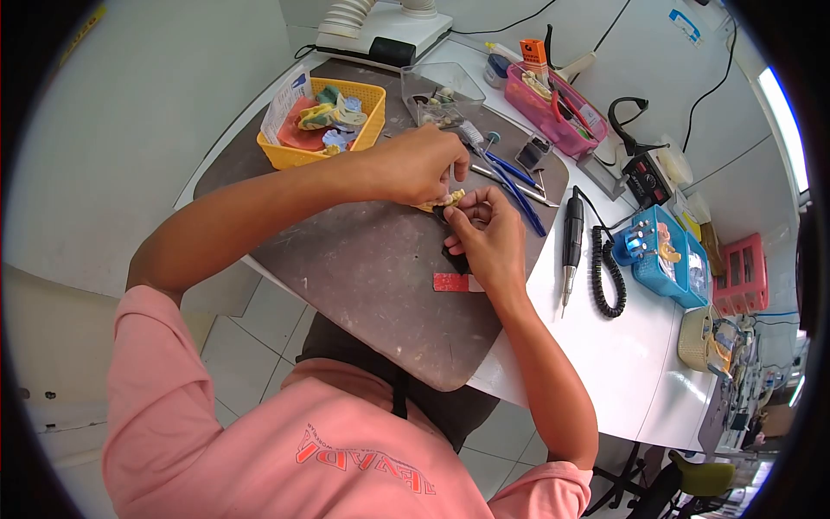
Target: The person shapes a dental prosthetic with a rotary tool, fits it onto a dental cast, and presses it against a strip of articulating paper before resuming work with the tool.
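Observation:
Both of my hands meet over the grey-brown board [346,285]. A small yellowish dental model [452,200] with teeth shows between them, partly covered by fingers. My right hand [491,232] grips the model from the right with its thumb and fingers. From above, my left hand [424,164] bends over the model, fingers curled and pinched at the teeth; whatever they hold is hidden. Just below the right fingers lies a black piece [455,259], and beside it a red and white strip [451,283] rests on the board.
Behind my left arm stands a yellow basket [372,121]. Farther back are a clear box [445,82] and a pink basket [536,108]. Blue-handled tools [519,195] lie past my hands. To the right are a black handpiece [572,233] with a coiled cord [609,285] and blue baskets [661,268].

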The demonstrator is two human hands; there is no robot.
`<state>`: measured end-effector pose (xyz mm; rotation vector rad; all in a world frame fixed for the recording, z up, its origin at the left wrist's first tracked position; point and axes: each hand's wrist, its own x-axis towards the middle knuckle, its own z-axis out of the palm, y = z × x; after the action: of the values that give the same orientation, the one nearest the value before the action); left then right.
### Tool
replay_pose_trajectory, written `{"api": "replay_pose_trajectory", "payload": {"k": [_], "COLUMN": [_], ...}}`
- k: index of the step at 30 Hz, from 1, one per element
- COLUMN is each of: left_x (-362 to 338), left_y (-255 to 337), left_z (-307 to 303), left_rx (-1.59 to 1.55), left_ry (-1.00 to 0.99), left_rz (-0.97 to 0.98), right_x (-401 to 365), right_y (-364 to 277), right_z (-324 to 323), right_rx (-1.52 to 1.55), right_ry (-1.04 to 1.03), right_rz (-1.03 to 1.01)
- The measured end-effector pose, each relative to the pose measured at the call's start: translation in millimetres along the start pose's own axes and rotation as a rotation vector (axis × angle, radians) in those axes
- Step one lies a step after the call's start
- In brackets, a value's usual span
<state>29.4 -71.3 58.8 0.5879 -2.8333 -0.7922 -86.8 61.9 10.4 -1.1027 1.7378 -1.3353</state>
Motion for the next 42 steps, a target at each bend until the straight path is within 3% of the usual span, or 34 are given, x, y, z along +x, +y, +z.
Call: {"api": "replay_pose_trajectory", "payload": {"k": [42], "left_x": [6.4], "left_y": [0.0], "left_z": [-1.1], "left_rx": [0.039], "left_ry": [-0.062], "left_rz": [-0.014], "right_x": [-2.1], "right_y": [3.9], "right_z": [-1.7], "right_rx": [-0.046], "right_ry": [0.044], "right_rz": [-0.051]}}
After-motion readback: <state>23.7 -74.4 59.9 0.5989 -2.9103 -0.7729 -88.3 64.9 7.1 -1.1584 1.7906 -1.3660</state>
